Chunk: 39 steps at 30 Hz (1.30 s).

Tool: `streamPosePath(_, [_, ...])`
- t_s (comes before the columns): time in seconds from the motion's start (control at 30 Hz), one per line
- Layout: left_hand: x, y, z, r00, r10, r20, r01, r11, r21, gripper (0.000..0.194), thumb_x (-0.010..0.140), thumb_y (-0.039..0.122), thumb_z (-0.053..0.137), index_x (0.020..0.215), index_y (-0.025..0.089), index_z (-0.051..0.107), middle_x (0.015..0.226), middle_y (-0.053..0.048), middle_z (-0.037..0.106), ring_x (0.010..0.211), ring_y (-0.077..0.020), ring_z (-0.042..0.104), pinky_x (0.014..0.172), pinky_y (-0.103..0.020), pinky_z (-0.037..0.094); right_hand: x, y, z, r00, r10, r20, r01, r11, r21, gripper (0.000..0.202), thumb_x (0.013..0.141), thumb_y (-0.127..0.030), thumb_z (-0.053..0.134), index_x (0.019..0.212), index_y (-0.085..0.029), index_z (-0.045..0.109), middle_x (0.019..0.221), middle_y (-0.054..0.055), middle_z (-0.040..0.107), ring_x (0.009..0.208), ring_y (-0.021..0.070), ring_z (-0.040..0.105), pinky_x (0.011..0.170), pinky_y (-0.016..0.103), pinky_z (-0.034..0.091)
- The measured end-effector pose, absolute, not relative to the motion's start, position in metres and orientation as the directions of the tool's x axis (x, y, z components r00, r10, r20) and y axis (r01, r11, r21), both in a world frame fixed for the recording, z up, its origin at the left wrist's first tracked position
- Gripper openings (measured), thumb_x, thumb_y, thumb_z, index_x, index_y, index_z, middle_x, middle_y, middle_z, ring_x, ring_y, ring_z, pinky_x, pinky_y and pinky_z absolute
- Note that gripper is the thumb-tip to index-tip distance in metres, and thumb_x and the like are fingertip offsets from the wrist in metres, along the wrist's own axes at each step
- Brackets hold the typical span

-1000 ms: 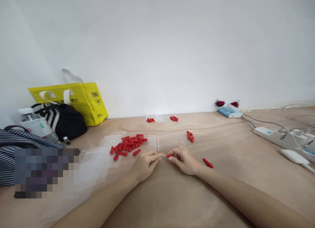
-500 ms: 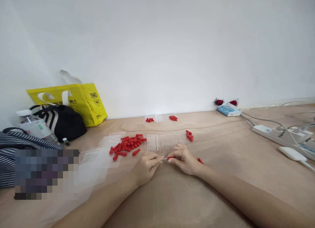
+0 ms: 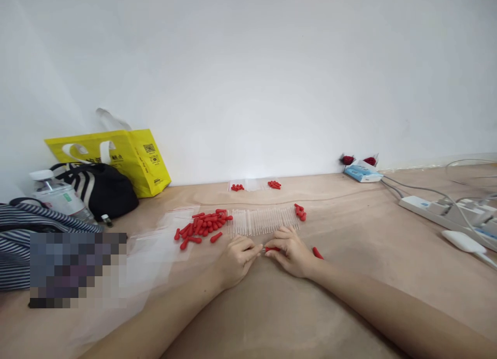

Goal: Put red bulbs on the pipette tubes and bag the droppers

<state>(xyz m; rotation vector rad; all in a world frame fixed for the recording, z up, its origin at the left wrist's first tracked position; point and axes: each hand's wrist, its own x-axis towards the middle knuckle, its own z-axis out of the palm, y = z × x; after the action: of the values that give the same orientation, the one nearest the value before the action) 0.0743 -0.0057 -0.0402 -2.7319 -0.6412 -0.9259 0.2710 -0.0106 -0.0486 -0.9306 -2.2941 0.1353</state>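
A red bulb (image 3: 272,249) is being pinched by the right hand (image 3: 291,253). A thin clear tube (image 3: 264,250) is being pinched by the left hand (image 3: 238,260) and is being pointed at the bulb, in the gap between both hands. Whether its tip is being held inside the bulb cannot be seen well. A row of clear tubes (image 3: 264,222) is being seen just past the hands, a pile of red bulbs (image 3: 205,224) past the left hand, and a loose bulb (image 3: 317,253) near the right wrist.
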Motion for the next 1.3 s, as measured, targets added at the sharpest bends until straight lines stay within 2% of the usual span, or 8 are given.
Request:
streamPosePath(0.17, [0.075, -0.007, -0.04, 0.704, 0.373, 0.605, 0.49, -0.871, -0.033, 0.024, 0.088, 0.018, 0.039, 0.096, 0.017, 0.061, 0.069, -0.003, 0.061, 0.064, -0.0139, 0.053, 0.061, -0.028, 0.043, 0.271, -0.014, -0.047, -0.553, 0.627, 0.549, 0.604, 0.755, -0.255, 0.016, 0.083, -0.027, 0.048, 0.085, -0.021, 0.063, 0.074, 0.003, 0.061, 0.074, 0.0151, 0.047, 0.073, 0.032, 0.029])
streamPosePath(0.3, [0.072, -0.008, -0.038, 0.662, 0.431, 0.613, 0.55, -0.835, -0.006, 0.02, 0.085, 0.022, 0.046, 0.097, 0.017, 0.061, 0.083, -0.004, 0.066, 0.079, -0.0177, 0.058, 0.072, -0.033, 0.045, 0.275, -0.016, -0.047, -0.52, 0.594, 0.614, 0.634, 0.75, -0.189, 0.018, 0.084, -0.027, 0.047, 0.085, -0.022, 0.064, 0.076, 0.004, 0.062, 0.077, 0.0164, 0.048, 0.077, 0.035, 0.027])
streamPosePath(0.43, [0.07, -0.008, -0.036, 0.684, 0.407, 0.606, 0.557, -0.828, -0.072, 0.022, 0.086, 0.022, 0.045, 0.102, 0.018, 0.06, 0.097, -0.004, 0.067, 0.094, -0.0204, 0.057, 0.087, -0.042, 0.041, 0.28, -0.017, -0.046, -0.527, 0.551, 0.648, 0.647, 0.754, -0.115, 0.019, 0.085, -0.027, 0.045, 0.089, -0.022, 0.064, 0.077, 0.004, 0.063, 0.08, 0.0171, 0.047, 0.081, 0.037, 0.026])
streamPosePath(0.53, [0.07, -0.008, -0.036, 0.698, 0.387, 0.603, 0.559, -0.821, -0.12, 0.022, 0.086, 0.02, 0.044, 0.102, 0.018, 0.06, 0.102, -0.005, 0.065, 0.102, -0.0218, 0.055, 0.091, -0.045, 0.038, 0.281, -0.017, -0.044, -0.544, 0.54, 0.642, 0.653, 0.753, -0.08, 0.02, 0.084, -0.032, 0.047, 0.09, -0.022, 0.064, 0.078, 0.004, 0.063, 0.079, 0.0171, 0.046, 0.083, 0.038, 0.025])
streamPosePath(0.7, [0.072, -0.009, -0.036, 0.694, 0.347, 0.63, 0.536, -0.834, -0.132, 0.021, 0.086, 0.016, 0.043, 0.098, 0.016, 0.06, 0.099, -0.005, 0.067, 0.102, -0.0221, 0.056, 0.092, -0.047, 0.037, 0.277, -0.015, -0.045, -0.558, 0.541, 0.629, 0.636, 0.766, -0.095, 0.019, 0.084, -0.03, 0.047, 0.087, -0.021, 0.063, 0.076, 0.003, 0.063, 0.079, 0.0168, 0.048, 0.085, 0.038, 0.025])
streamPosePath(1.03, [0.078, -0.014, -0.032, 0.671, 0.369, 0.643, 0.488, -0.873, -0.009, 0.019, 0.083, 0.009, 0.042, 0.084, 0.016, 0.06, 0.079, -0.003, 0.069, 0.096, -0.0197, 0.06, 0.102, -0.051, 0.022, 0.272, -0.016, -0.044, -0.562, 0.556, 0.613, 0.574, 0.795, -0.195, 0.016, 0.083, -0.028, 0.048, 0.083, -0.021, 0.062, 0.072, 0.002, 0.063, 0.076, 0.0151, 0.051, 0.086, 0.038, 0.025])
streamPosePath(1.3, [0.077, -0.011, -0.036, 0.671, 0.386, 0.634, 0.495, -0.869, 0.005, 0.019, 0.084, 0.011, 0.042, 0.086, 0.016, 0.06, 0.083, -0.004, 0.07, 0.098, -0.0202, 0.059, 0.101, -0.051, 0.023, 0.272, -0.013, -0.045, -0.551, 0.574, 0.605, 0.593, 0.78, -0.2, 0.018, 0.083, -0.031, 0.048, 0.085, -0.023, 0.063, 0.072, 0.002, 0.064, 0.076, 0.0157, 0.051, 0.084, 0.038, 0.025])
